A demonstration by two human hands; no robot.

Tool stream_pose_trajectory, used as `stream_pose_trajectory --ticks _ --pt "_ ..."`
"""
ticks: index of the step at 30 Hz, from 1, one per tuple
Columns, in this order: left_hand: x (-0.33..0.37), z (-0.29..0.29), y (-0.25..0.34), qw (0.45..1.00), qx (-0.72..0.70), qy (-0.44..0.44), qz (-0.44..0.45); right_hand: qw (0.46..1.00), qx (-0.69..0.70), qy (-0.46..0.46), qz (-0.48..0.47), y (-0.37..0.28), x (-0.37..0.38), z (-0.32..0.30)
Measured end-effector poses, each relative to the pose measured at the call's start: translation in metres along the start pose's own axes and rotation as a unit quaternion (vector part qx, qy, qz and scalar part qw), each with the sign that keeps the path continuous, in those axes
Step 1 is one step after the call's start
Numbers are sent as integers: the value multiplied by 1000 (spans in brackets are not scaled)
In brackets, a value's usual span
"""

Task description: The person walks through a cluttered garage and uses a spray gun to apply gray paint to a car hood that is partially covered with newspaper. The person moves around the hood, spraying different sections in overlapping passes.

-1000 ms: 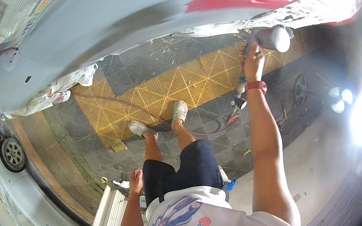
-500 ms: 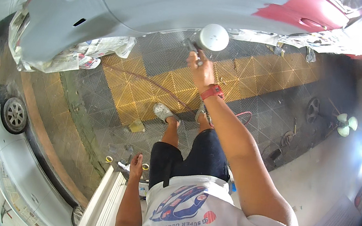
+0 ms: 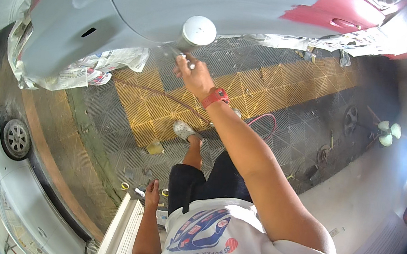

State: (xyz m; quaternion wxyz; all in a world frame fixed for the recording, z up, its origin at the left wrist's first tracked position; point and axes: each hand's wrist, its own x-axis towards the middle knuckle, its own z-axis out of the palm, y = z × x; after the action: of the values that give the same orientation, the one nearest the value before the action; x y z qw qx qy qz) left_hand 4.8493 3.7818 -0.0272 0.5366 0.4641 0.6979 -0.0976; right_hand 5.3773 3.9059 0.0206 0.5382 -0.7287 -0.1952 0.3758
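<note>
My right hand is wrapped round a paint spray gun with a round white-topped cup. Its nozzle end points toward the car body, at the lower edge of the grey-coated panel; a faint mist seems to hang in front of it. To the right the grey gives way to red paint around a door handle. My left hand hangs low at my side, holding nothing, its fingers stretched and partly turned from view.
Newspaper masking lines the car's lower edge. A red hose loops over the yellow and grey floor tiles near my feet. A fan stands at right, a second car at left. Tape rolls lie beside white slats.
My right hand has swept the spray gun left along the panel, and my forearm has swung with it. The view has shifted slightly. My left hand still hangs at my side.
</note>
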Motion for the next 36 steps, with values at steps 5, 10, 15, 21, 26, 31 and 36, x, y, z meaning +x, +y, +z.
stream_pose_trajectory --ticks 5,10,15,21,26,31,36 --pt "12 27 16 997 13 -17 72 989 -43 134 -38 24 -7 -110" --pt "9 62 56 993 63 -53 86 969 -39 241 -31 54 -22 -248" --pt "2 108 86 978 170 -49 108 954 -60 293 -38 63 -36 -381" --pt "-27 164 151 972 185 -90 109 930 -51 362 -40 89 -31 -510" --pt "-49 202 200 964 226 -86 113 922 -41 385 10 98 -22 -596" --pt "-56 208 206 964 221 -80 126 884 -68 460 38 96 -9 -659" --pt "-45 194 176 957 216 -67 179 839 -119 530 -2 72 5 -654"
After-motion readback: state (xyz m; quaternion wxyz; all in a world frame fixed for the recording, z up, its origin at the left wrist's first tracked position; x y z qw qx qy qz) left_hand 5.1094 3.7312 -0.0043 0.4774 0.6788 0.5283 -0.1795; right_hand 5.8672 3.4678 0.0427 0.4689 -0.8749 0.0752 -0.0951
